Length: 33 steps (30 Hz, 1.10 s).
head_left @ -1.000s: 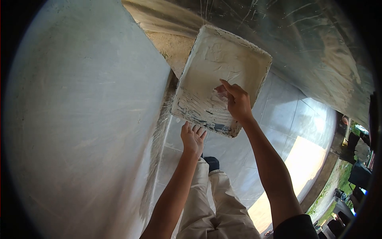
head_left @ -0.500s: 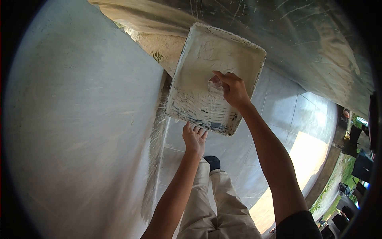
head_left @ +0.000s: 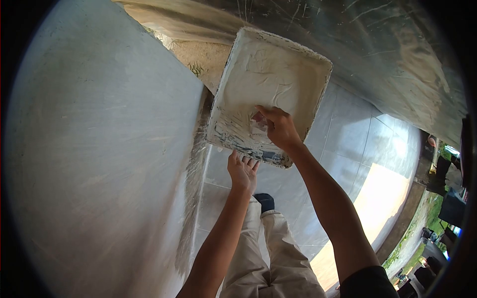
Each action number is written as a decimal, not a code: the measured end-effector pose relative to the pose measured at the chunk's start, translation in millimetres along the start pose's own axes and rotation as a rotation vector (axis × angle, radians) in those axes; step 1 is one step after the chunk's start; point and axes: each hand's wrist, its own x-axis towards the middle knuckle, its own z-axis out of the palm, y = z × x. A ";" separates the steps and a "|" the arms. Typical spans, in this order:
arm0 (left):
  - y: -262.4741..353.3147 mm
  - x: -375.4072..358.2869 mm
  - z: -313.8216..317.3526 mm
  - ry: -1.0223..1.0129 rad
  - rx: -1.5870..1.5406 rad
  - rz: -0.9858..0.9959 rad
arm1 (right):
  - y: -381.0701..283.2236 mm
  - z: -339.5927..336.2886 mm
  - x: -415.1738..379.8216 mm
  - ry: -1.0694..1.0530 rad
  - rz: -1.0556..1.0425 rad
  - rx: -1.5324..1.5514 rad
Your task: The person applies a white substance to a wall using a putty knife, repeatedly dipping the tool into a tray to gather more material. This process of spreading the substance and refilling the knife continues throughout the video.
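A rectangular tray (head_left: 325, 82) with dark-smeared edges holds a pale, creamy coating, streaked over ridges at its near end. My right hand (head_left: 280, 126) is closed on a small scraper (head_left: 259, 120), whose reddish part shows and whose blade is coated in the pale material. The scraper is against the coating near the ridged part. My left hand (head_left: 243, 171) is at the tray's near edge, palm up, with its fingers curled under the rim; the fingertips are partly hidden there.
A large grey wall surface (head_left: 109, 149) fills the left side. Dark, creased sheeting (head_left: 367, 49) hangs across the top right. Below are grey floor tiles (head_left: 343, 134), my legs in light trousers (head_left: 288, 248) and a dark-covered foot (head_left: 265, 201).
My right hand has drawn the scraper toward me and slightly left, into the ridged end of the tray, leaving a fresh mark in the coating. My left hand stays at the edge.
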 end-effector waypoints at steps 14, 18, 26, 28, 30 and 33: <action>2.4 0.6 -4.1 -0.057 0.044 -0.009 | -16.8 21.6 -21.9 -0.146 0.147 -0.021; 5.9 0.8 -13.2 -0.085 0.105 -0.024 | -17.2 21.9 -22.7 -0.146 0.140 -0.007; 8.8 -26.4 -6.1 0.050 0.162 0.020 | -35.6 -8.2 -37.9 -0.069 0.233 0.019; 12.3 -38.0 0.9 0.043 0.178 0.053 | -46.9 -23.7 -36.4 -0.038 0.256 0.072; 18.9 -54.0 15.4 0.052 0.235 0.101 | -67.3 -46.4 -31.0 0.060 0.325 0.387; 30.6 -76.9 43.5 0.022 0.278 0.174 | -97.9 -88.9 -22.0 0.058 0.468 0.559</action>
